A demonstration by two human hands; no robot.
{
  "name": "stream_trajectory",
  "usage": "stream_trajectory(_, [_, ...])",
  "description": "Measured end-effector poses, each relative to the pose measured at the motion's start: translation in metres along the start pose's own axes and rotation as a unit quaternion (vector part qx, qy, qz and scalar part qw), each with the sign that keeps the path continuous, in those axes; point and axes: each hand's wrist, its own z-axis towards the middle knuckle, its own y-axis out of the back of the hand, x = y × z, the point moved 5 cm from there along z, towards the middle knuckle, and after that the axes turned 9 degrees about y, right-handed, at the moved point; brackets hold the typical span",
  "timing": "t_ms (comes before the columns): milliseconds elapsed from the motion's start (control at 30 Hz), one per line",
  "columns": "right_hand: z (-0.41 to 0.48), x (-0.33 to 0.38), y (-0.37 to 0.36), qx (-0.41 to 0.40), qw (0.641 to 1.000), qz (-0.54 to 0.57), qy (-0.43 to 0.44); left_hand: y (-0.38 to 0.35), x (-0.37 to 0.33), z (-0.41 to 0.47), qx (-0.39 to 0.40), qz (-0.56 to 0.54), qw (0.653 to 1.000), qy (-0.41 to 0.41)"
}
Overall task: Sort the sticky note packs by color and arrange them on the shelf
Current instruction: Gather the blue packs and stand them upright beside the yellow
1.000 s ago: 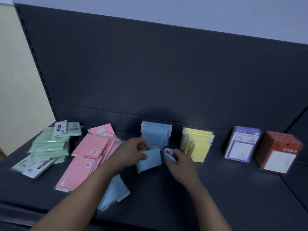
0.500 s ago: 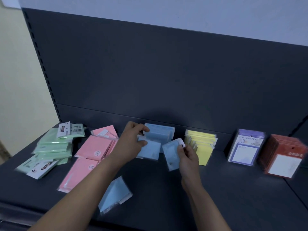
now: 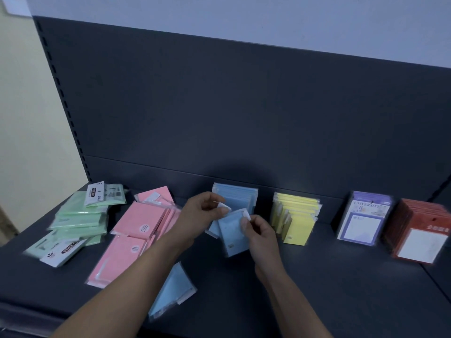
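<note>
My left hand [image 3: 199, 217] pinches the white tab of a blue sticky note pack [image 3: 214, 228], held just in front of the upright blue stack [image 3: 238, 197] at the shelf's back. My right hand [image 3: 260, 234] pinches the top corner of a second blue pack [image 3: 231, 236] that overlaps the first. Another loose blue pack [image 3: 174, 290] lies flat near the front edge, under my left forearm. Pink packs [image 3: 139, 224] lie in a loose heap to the left, and green packs [image 3: 80, 217] are piled at the far left.
Yellow packs [image 3: 296, 215] stand upright right of the blue stack. A purple pack stack [image 3: 364, 219] and a red pack stack [image 3: 419, 230] stand at the right. The dark shelf [image 3: 341, 289] has a tall back panel and bare surface at front right.
Both hands have drawn together in front of the blue stack, so the two blue packs now overlap. The right hand's pack has turned more upright.
</note>
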Motion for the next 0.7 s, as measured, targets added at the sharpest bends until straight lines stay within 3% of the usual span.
stream_trajectory(100, [-0.001,-0.001,-0.003,-0.007,1.000,0.008,0.009,-0.008,0.005,-0.002,0.078,0.021,0.997,0.016])
stream_trajectory(233, [0.000,0.002,-0.001,-0.012,0.999,0.036,0.003,-0.004,0.003,0.000,0.080,0.160,0.984,-0.011])
stream_trajectory(300, [0.000,0.003,-0.006,0.047,0.998,0.029,0.010,-0.006,-0.004,0.000,0.083,0.249,0.963,-0.061])
stream_trajectory(433, [-0.007,-0.002,-0.020,0.181,0.977,-0.099,0.060,-0.012,-0.010,-0.008,0.129,0.332,0.927,-0.118])
stream_trajectory(600, [-0.009,-0.002,-0.019,0.155,0.974,-0.145,0.080,0.011,-0.009,-0.019,0.124,0.373,0.919,-0.031])
stream_trajectory(700, [-0.012,-0.001,-0.019,0.138,0.975,-0.157,0.074,0.034,-0.004,-0.031,0.112,0.536,0.835,0.057])
